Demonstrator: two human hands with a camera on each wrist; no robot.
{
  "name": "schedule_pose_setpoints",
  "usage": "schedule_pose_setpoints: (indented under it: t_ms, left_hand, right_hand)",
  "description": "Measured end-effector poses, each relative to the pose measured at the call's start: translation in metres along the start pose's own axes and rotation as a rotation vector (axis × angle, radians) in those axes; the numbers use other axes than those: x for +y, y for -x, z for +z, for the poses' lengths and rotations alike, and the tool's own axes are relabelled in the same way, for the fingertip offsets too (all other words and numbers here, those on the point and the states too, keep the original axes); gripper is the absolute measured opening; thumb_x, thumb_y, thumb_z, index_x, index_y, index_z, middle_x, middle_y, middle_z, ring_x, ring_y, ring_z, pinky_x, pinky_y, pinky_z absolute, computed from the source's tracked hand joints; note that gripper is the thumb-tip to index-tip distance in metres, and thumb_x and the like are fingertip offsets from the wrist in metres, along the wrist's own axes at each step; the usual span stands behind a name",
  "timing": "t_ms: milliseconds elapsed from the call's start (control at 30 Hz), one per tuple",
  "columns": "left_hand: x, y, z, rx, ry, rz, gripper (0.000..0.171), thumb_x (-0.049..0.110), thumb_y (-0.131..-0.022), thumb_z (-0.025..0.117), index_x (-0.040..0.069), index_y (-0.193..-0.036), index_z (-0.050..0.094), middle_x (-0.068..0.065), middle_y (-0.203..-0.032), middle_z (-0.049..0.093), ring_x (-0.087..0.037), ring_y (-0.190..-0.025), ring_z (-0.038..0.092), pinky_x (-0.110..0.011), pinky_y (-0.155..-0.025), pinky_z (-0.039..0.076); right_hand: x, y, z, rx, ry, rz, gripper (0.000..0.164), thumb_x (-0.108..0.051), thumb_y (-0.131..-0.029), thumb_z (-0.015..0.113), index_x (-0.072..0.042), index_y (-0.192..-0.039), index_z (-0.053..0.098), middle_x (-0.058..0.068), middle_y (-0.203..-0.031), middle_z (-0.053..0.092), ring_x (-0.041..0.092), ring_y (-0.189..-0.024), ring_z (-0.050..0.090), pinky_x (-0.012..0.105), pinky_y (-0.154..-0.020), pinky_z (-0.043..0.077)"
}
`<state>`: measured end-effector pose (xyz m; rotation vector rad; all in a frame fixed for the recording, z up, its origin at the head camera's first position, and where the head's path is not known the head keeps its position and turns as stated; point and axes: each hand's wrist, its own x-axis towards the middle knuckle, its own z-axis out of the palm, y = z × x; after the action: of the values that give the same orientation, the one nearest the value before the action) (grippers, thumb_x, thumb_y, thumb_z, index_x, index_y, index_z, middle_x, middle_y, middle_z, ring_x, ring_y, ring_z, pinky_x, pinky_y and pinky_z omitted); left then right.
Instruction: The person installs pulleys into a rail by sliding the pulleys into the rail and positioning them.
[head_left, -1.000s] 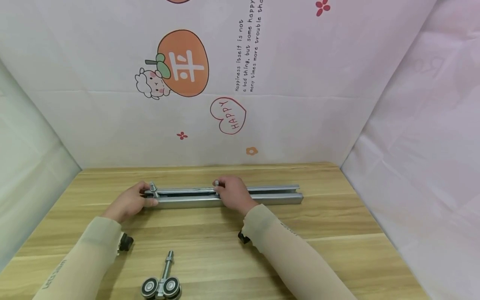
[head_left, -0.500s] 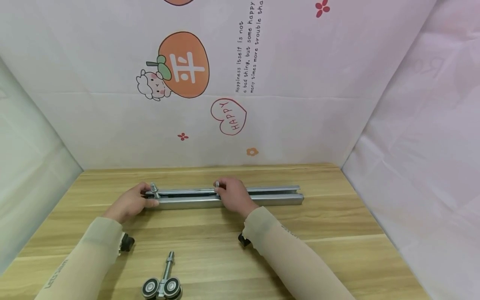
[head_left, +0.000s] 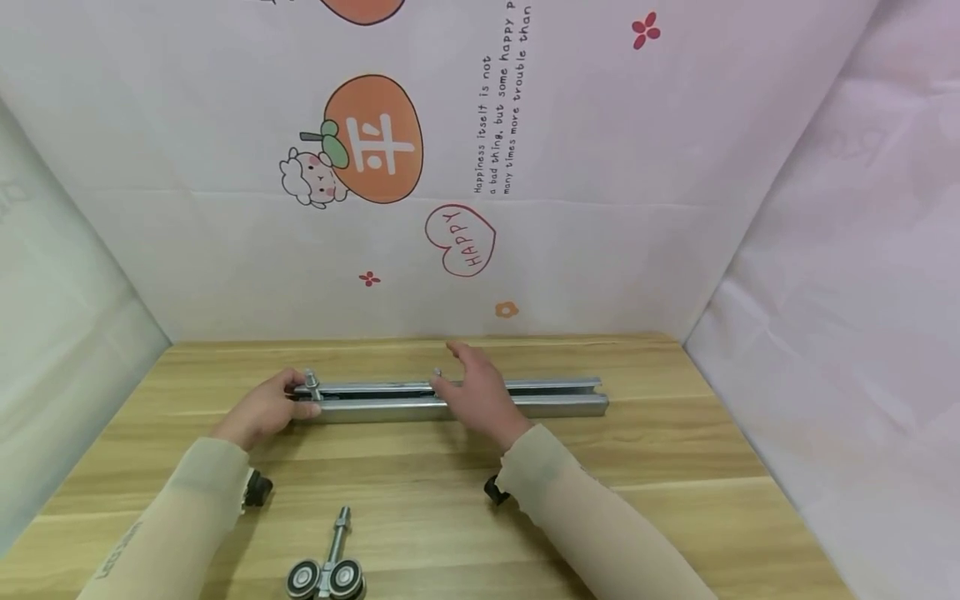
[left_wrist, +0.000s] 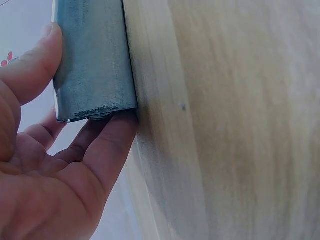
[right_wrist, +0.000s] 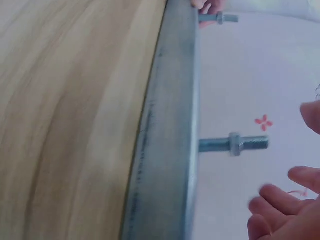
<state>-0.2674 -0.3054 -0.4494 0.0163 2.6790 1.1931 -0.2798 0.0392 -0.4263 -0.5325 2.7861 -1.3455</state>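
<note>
A long silver metal rail (head_left: 555,407) with a slot along its top lies across the back of the table. My left hand (head_left: 262,408) grips its left end; in the left wrist view the thumb lies on the rail's side and the fingers (left_wrist: 112,145) reach round the end. Beside that hand one threaded bolt (head_left: 312,385) stands up from the slot. A second bolt (right_wrist: 235,144) with a nut rises from the rail's middle. My right hand (right_wrist: 290,215) hovers apart from this bolt, fingers spread, holding nothing. Whatever the bolts carry inside the rail is hidden.
A roller trolley (head_left: 330,571) with wheels and a threaded bolt lies on the wooden table (head_left: 420,475) at the front. Behind the table hangs a printed white cloth (head_left: 585,250), and white cloth also lines both sides.
My right hand has let go of the middle bolt, its fingers spreading and lifting slightly. The left hand keeps its grip on the rail's end. The head view has tilted slightly.
</note>
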Motion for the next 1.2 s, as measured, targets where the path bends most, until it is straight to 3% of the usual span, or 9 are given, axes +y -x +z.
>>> schedule_pose_setpoints:
  t_ms: [200, 367, 567, 767, 900, 1100, 1200]
  left_hand:
    - [0.001, 0.001, 0.001, -0.019, -0.008, -0.016, 0.060, 0.028, -0.093, 0.073, -0.003, -0.136, 0.043, -0.034, -0.142, 0.039, -0.052, -0.127, 0.038, -0.064, -0.101, 0.033]
    - [0.001, 0.001, 0.001, -0.023, -0.005, -0.022, 0.064, 0.029, -0.093, 0.073, -0.004, -0.138, 0.041, -0.035, -0.143, 0.037, -0.053, -0.128, 0.037, -0.064, -0.101, 0.032]
    - [-0.001, -0.001, 0.000, -0.018, -0.008, -0.018, 0.062, 0.028, -0.093, 0.073, -0.003, -0.137, 0.043, -0.034, -0.142, 0.039, -0.050, -0.126, 0.040, -0.063, -0.100, 0.035]
    - [-0.002, -0.001, 0.001, -0.011, -0.005, -0.023, 0.062, 0.030, -0.092, 0.074, -0.003, -0.136, 0.044, -0.034, -0.141, 0.040, -0.048, -0.122, 0.043, -0.060, -0.096, 0.038]
    - [-0.001, -0.001, 0.000, -0.005, -0.006, -0.026, 0.063, 0.030, -0.092, 0.075, -0.003, -0.136, 0.044, -0.034, -0.141, 0.041, -0.047, -0.122, 0.044, -0.061, -0.097, 0.037]
    - [-0.001, -0.001, 0.000, -0.012, 0.001, -0.030, 0.064, 0.028, -0.093, 0.073, -0.004, -0.139, 0.042, -0.033, -0.142, 0.040, -0.048, -0.124, 0.042, -0.061, -0.098, 0.037]
    - [-0.001, -0.001, 0.000, -0.013, 0.000, -0.030, 0.064, 0.029, -0.093, 0.073, -0.003, -0.138, 0.042, -0.033, -0.141, 0.040, -0.048, -0.123, 0.043, -0.060, -0.097, 0.038]
  right_hand:
    - [-0.017, 0.013, -0.002, 0.026, 0.054, -0.164, 0.067, -0.037, -0.100, 0.058, -0.011, -0.156, 0.032, 0.003, -0.160, 0.027, 0.021, -0.146, 0.024, 0.044, -0.114, 0.025]
    - [-0.033, 0.027, 0.011, -0.074, 0.144, -0.255, 0.068, -0.040, -0.103, 0.054, -0.003, -0.155, 0.031, 0.009, -0.159, 0.030, 0.020, -0.146, 0.024, 0.038, -0.115, 0.022]
    - [-0.044, 0.044, 0.033, -0.281, 0.181, -0.214, 0.069, -0.050, -0.103, 0.048, -0.007, -0.156, 0.032, 0.006, -0.157, 0.034, 0.017, -0.142, 0.031, 0.035, -0.113, 0.027]
    - [-0.047, 0.053, 0.054, -0.433, 0.201, -0.195, 0.064, -0.053, -0.105, 0.040, -0.010, -0.152, 0.042, -0.001, -0.150, 0.045, 0.012, -0.135, 0.041, 0.031, -0.109, 0.033]
    - [-0.052, 0.059, 0.059, -0.541, 0.100, -0.098, 0.058, -0.050, -0.105, 0.042, -0.010, -0.147, 0.050, -0.003, -0.142, 0.054, 0.011, -0.128, 0.049, 0.032, -0.105, 0.039]
    - [-0.056, 0.063, 0.064, -0.590, -0.010, 0.032, 0.052, -0.047, -0.104, 0.048, -0.011, -0.140, 0.059, -0.004, -0.131, 0.062, 0.013, -0.126, 0.052, 0.036, -0.104, 0.040]
    - [-0.055, 0.063, 0.067, -0.596, -0.032, 0.060, 0.048, -0.045, -0.103, 0.050, -0.012, -0.136, 0.062, -0.006, -0.113, 0.068, 0.011, -0.112, 0.059, 0.036, -0.098, 0.044]
